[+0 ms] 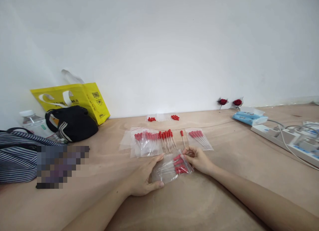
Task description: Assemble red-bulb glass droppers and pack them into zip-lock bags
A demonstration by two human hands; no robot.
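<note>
A clear zip bag [166,173] with several red-bulbed droppers in it lies tilted between my hands, its bulbs to the right. My left hand [142,180] holds the bag's left end, with thumb at the lower edge and fingers at the upper one. Along the zip edge on the right, my right hand [199,160] pinches the bag with thumb and forefinger. Just beyond are several loose droppers [167,139] in a row and a single dropper [182,138]. A filled bag of droppers [200,139] lies to the right; overlapping filled bags [147,143] lie to the left.
Two small bags with red bulbs [175,117] lie by the wall. At left stand a yellow bag [96,103], a black pouch [79,123], a bottle [33,123] and striped cloth [18,161]. Tissues [249,118], a power strip [269,135] and red artificial roses [238,102] are at right.
</note>
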